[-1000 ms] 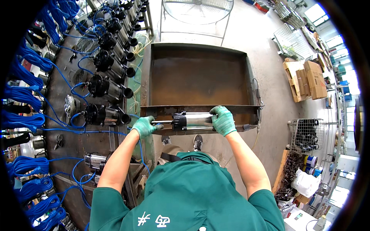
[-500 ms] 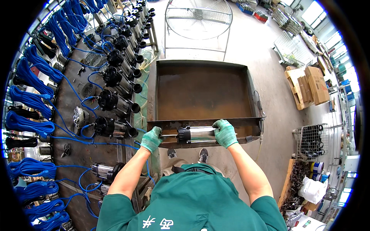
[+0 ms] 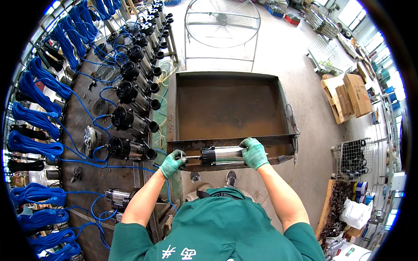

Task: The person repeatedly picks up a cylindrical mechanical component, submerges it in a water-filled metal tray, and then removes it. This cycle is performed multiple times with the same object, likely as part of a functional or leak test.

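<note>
A pump motor [image 3: 222, 155] with a shiny steel body and a black ribbed end lies level over the near trough of a metal tank [image 3: 173, 108]. Both of my hands wear green gloves. At its left end a thin shaft [image 3: 193, 157] sticks out, and my left hand [image 3: 172, 164] is closed around the tip of it. The glove's fingertips there look dark. My right hand [image 3: 254, 153] wraps over the steel body's right end, hiding part of it. Brown, murky liquid seems to fill the tank's larger section beyond the divider.
On the left, a dark workbench [image 3: 82, 174] carries a row of black-and-steel pumps [image 3: 126, 119] with blue cables [image 3: 35, 145]. A large fan [image 3: 222, 21] stands beyond the tank. Cardboard [image 3: 358, 95] on a pallet and a wire basket [image 3: 352, 160] are to the right.
My left hand's fingers have shifted around the shaft's tip, and the hand sits slightly lower. The motor and my right hand stay nearly in place, while the view has shifted slightly.
</note>
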Motion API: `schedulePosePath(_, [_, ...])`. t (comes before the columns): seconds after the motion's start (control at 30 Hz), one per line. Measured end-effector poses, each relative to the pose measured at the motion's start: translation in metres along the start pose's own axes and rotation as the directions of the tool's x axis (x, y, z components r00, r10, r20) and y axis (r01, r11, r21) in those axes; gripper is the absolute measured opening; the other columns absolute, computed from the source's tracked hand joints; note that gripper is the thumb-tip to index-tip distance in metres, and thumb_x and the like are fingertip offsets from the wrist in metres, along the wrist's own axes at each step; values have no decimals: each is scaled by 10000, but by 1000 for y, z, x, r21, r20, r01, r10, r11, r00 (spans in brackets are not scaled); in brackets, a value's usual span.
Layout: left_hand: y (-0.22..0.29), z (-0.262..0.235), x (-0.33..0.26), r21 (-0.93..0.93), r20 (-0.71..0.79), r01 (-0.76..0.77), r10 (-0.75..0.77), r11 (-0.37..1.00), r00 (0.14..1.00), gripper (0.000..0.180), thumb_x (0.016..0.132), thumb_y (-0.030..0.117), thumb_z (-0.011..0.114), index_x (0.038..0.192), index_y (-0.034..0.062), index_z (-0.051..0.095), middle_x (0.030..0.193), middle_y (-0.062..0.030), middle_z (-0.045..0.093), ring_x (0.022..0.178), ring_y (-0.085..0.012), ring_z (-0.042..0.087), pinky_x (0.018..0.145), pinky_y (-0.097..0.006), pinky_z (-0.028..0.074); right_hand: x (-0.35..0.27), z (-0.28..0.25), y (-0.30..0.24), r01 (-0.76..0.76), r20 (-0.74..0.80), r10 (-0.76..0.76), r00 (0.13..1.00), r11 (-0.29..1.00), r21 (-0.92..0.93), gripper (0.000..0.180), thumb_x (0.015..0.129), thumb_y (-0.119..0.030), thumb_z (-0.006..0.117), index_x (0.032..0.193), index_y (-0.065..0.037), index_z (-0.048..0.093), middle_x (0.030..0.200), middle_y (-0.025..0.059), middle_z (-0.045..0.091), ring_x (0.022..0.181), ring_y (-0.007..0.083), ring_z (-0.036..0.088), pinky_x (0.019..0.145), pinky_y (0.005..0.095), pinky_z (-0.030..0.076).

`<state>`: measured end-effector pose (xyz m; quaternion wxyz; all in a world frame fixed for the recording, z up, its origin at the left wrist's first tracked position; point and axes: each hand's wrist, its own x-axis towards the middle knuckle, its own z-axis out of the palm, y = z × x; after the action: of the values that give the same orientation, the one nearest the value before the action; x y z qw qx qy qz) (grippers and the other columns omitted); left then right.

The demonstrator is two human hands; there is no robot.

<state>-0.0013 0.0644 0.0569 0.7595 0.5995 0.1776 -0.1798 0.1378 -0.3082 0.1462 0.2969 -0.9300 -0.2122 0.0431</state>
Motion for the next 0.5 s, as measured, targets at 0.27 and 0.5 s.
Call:
schedulePosePath(0.27, [43,-21,8,384,252,156,-266,910,930,329,1002,248,719,1264,67,638,916,18,640,740,-62,577,628,-247,493,0,-1,2,16,-1,-16,1000,1000,-4,183,775,12,647,930,-44,727,986,156,716,974,369,677,881,461,561])
schedulePosePath(0.5, [32,-24,12,410,316,-38,-103,911,943,446,946,151,767,1361,43,648,1086,-12,745,950,-107,654,817,-324,560,2,1,4,16,26,-15,1000,1000,-13,143,815,-49,646,925,-79,732,1004,147,722,1010,358,678,907,464,560])
